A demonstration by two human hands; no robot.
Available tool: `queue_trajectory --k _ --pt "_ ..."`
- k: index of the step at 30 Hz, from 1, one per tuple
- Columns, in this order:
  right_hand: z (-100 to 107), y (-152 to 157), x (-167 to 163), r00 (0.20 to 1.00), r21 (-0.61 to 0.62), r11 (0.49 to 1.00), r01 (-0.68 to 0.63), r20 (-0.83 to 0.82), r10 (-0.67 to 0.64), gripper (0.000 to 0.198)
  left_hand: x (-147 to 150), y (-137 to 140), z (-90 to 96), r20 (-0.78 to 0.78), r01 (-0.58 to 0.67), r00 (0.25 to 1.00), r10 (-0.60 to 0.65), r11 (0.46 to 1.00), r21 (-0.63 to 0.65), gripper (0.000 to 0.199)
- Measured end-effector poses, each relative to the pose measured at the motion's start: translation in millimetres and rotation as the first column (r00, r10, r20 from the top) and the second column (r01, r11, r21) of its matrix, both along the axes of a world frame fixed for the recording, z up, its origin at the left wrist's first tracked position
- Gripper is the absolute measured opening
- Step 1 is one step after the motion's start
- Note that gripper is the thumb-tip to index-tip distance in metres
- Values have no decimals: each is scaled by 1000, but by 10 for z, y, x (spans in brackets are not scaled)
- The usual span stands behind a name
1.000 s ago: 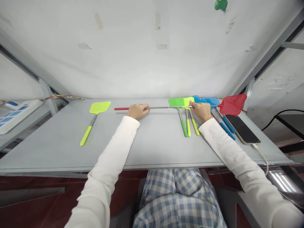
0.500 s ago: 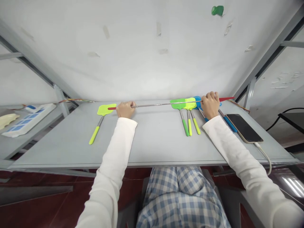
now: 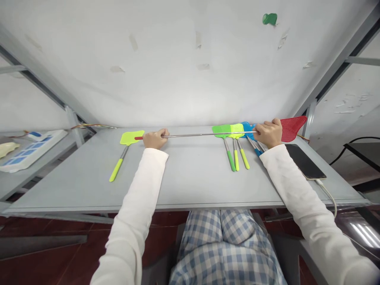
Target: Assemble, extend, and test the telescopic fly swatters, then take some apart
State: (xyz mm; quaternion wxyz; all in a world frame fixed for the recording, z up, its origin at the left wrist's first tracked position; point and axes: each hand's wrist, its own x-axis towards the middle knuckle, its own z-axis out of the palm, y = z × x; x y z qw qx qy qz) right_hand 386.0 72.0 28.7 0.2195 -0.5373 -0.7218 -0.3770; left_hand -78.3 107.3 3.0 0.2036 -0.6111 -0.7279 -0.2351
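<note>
Between my two hands stretches a red fly swatter [image 3: 293,129] with a long, thin metal rod, held level above the table. My left hand [image 3: 155,139] is closed around its red handle, whose end pokes out to the left. Near the head, my right hand [image 3: 268,132] is closed on the other end of the rod. Beneath the rod lie a green fly swatter [image 3: 222,130], yellow-green fly swatters [image 3: 237,130] and blue fly swatters [image 3: 247,127], the blue ones partly hidden by my right hand. One more yellow-green fly swatter [image 3: 132,137] rests beside my left hand.
A phone [image 3: 307,161] with a white cable [image 3: 329,194] lies at the table's right side. The grey table [image 3: 190,178] backs onto a white wall [image 3: 166,91]. On the left shelf sits a white and blue tray [image 3: 32,152]. Metal frame posts stand at both sides.
The red swatter's head has turned from edge-on to showing its flat face. My right hand has moved slightly right and down; the left hand keeps its hold on the handle.
</note>
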Motion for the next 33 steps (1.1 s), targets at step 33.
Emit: queue_trajectory --k 33 --pt "-69 -155 -919 995 -398 915 62 -50 -89 50 1058 -270 132 -133 474 829 -543 808 -351 41"
